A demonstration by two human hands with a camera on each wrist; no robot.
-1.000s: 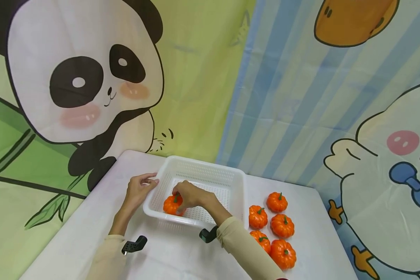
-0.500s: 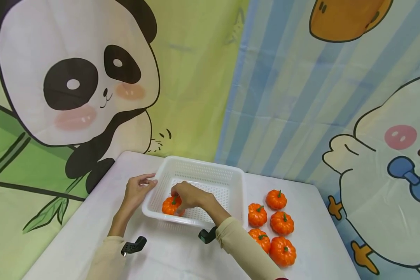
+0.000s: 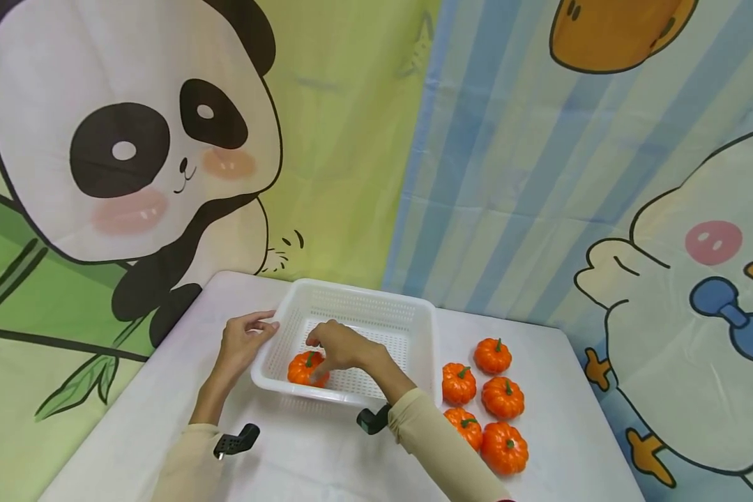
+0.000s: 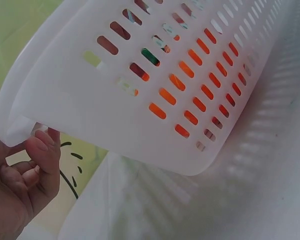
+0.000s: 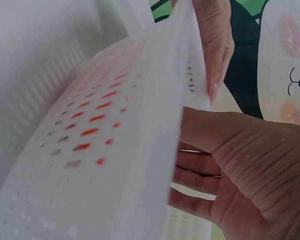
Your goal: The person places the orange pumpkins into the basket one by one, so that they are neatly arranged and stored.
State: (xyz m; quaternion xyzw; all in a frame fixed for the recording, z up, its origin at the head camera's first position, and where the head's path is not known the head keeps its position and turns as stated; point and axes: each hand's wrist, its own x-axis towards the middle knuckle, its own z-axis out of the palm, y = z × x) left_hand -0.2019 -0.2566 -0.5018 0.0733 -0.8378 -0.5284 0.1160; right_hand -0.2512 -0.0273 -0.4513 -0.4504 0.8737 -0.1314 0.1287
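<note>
gripping white basket [image 3: 376,307] by its left rim with left hand [image 3: 241,341]. seeing round pumpkin [image 3: 300,367] inside at near-left corner. poising right hand [image 3: 345,346], the nearer one, just above and right of it, grip looking relaxed and open. seeing five more pumpkins [image 3: 504,397] on worktop [image 3: 558,369], right of basket.

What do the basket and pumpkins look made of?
Basket: likely moulded plastic, white, smooth, low sheen; slots run in regular rows through its thin, somewhat translucent wall.
Pumpkins: very glossy orange, with bright highlights and near-uniform colour; probably artificial, perhaps plastic or lacquered foam, though the core can't be seen.
</note>
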